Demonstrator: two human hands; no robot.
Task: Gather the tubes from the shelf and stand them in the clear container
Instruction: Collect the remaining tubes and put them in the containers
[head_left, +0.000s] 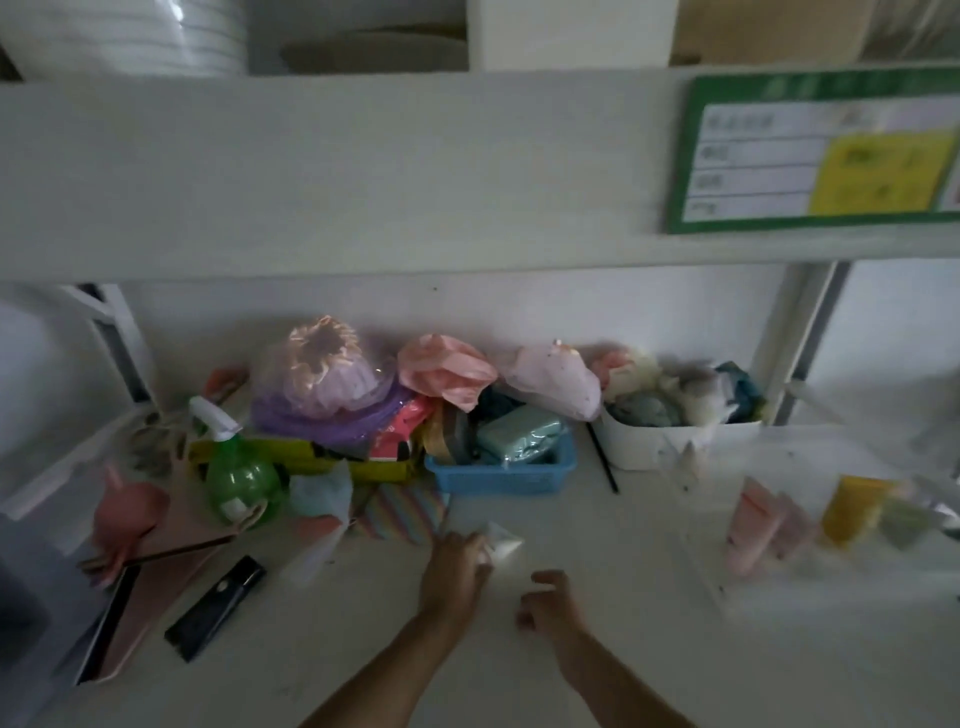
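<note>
White and blurred, the tube (501, 543) sits at your left hand's (454, 571) fingertips on the shelf (597, 519), just in front of the blue basket (501, 473). Your fingers look curled around its near end, so I judge you are pinching it, though the blur leaves the contact itself uncertain. Its long axis appears to run away from you and to the right, with the wider end pointing that way. Your right hand (545, 600) hovers just beside it, nearer you, loosely curled and holding nothing. The clear container (696, 519) lies well to the right, with pink tubes (753, 525) and a yellow tube (852, 509) already standing inside. So the coming move runs rightward: your right hand is the nearer one to the container, and a hand-over may suit better than reaching across with your left.
</note>
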